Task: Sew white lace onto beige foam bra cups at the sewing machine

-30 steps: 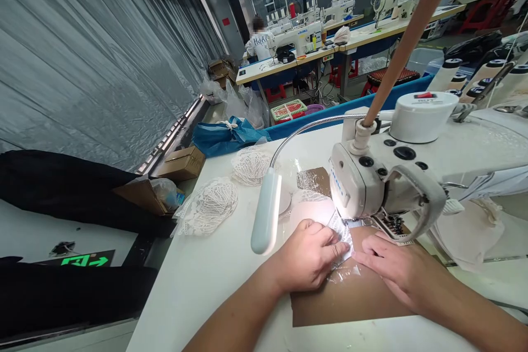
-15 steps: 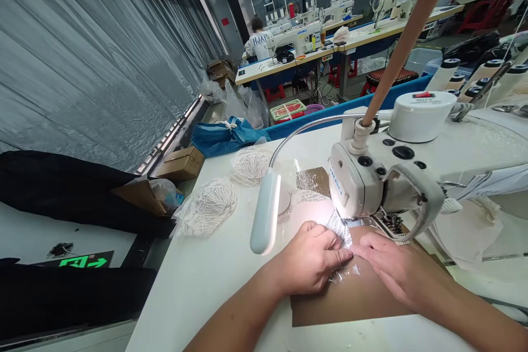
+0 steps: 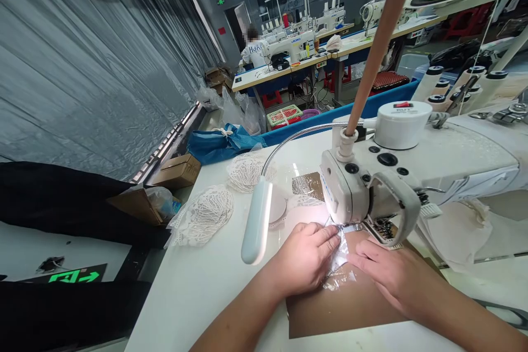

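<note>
My left hand (image 3: pixel 307 258) lies with its fingers stretched flat on a piece of white lace fabric (image 3: pixel 340 253), just in front of the sewing machine head (image 3: pixel 344 187). My right hand (image 3: pixel 390 269) rests on the brown plate (image 3: pixel 330 313), its fingertips at the fabric's right edge and thumb slightly apart from the index finger. Under the machine head the fabric's far end is hidden. A pale cup-shaped piece (image 3: pixel 303 217) lies beyond my left hand. The lit lamp (image 3: pixel 258 223) hangs left of the needle area, which I cannot see clearly.
Lace cups (image 3: pixel 208 214) lie in piles on the white table (image 3: pixel 198 291). A brown post (image 3: pixel 381 44) rises in front of the machine. Thread cones (image 3: pixel 429 82) stand at right. Behind are a blue bag (image 3: pixel 223 143), other sewing machines (image 3: pixel 295 47) and a seated person (image 3: pixel 253 49).
My left fingers have gone from pinching the fabric's near edge to lying flat on it nearer the machine head. The right thumb and index finger have parted slightly. The view has shifted a little.
</note>
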Demonstrator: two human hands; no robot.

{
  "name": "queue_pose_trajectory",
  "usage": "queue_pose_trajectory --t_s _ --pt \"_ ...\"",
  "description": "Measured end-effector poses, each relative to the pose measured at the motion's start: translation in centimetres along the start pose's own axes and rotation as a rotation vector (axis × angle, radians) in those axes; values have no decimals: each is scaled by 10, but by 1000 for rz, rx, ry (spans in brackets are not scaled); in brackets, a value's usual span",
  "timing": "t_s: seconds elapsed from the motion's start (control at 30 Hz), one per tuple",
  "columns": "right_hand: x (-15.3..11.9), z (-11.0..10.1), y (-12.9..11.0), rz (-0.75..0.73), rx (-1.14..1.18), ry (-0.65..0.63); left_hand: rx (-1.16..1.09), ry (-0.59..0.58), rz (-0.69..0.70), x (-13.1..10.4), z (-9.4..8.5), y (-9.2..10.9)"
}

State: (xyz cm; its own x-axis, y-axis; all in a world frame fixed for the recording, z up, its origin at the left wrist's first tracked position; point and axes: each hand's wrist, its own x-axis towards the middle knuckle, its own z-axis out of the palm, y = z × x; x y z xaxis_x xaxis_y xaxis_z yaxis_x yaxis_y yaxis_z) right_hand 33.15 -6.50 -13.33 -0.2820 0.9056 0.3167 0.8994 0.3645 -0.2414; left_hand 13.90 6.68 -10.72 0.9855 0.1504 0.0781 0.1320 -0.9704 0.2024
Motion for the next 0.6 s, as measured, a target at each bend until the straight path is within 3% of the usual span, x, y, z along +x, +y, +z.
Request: queue_pose_trajectory --t_s 0.33,0.6 --pt "7 0 -3 103 -169 -38 24 2 15 0 -2 -3" --pt "10 12 2 136 -279 61 30 29 -15 3 -3 -8"
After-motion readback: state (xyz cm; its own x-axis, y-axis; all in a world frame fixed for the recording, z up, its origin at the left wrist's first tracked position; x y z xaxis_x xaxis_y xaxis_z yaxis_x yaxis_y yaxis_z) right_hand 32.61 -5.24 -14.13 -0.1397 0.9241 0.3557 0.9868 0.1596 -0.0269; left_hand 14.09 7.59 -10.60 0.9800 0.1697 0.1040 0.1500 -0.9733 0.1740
